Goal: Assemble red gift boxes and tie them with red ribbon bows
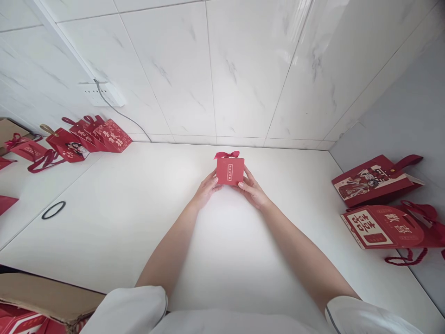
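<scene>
A small red gift box (237,171) with a ribbon bow on top and a pale printed label on its front is between my two hands, near the back of the white table (222,260). My left hand (207,189) grips its lower left side, thumb on the front face. On the lower right corner, my right hand (253,189) holds it the same way. The fingers behind the box are partly hidden. Whether the box rests on the table or is slightly raised, I cannot tell.
Several red gift bags (113,135) stand at the back left, by a wall socket (100,95) with a grey cable. A black ring (53,210) lies on the left. Two larger red boxes (377,181) are at the right. A cardboard box (45,294) sits at the lower left.
</scene>
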Available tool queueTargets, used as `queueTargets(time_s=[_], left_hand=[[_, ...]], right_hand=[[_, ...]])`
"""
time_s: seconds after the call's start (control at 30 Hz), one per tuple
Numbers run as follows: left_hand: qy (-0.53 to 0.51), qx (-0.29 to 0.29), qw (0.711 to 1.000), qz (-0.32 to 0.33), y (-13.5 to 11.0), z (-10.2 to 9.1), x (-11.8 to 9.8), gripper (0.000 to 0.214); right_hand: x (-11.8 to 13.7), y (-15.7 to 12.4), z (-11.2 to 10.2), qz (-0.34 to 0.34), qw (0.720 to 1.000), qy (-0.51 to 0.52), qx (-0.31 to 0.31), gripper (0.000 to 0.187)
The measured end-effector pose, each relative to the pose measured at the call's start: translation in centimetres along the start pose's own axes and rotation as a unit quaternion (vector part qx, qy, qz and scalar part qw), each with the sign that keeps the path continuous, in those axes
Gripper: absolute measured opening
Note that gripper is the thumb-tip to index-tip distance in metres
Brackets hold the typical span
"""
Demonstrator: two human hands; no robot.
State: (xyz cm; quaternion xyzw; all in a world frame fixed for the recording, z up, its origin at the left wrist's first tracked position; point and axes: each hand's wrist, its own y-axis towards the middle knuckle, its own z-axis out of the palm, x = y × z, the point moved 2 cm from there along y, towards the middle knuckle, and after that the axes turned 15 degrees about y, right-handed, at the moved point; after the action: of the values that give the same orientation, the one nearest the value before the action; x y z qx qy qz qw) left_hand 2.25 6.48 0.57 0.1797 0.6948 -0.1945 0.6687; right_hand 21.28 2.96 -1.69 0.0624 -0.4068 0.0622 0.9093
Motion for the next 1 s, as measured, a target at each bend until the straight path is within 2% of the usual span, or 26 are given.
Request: queueTargets(time_s=[1.0], left_hand=[[0.012,0.002,1.0,0.008,0.02,-0.09,0.37,0.06]], right_hand=[[-0.1,-0.02,0.06,-0.001,1.0,-0.003,-0.003,0.093]])
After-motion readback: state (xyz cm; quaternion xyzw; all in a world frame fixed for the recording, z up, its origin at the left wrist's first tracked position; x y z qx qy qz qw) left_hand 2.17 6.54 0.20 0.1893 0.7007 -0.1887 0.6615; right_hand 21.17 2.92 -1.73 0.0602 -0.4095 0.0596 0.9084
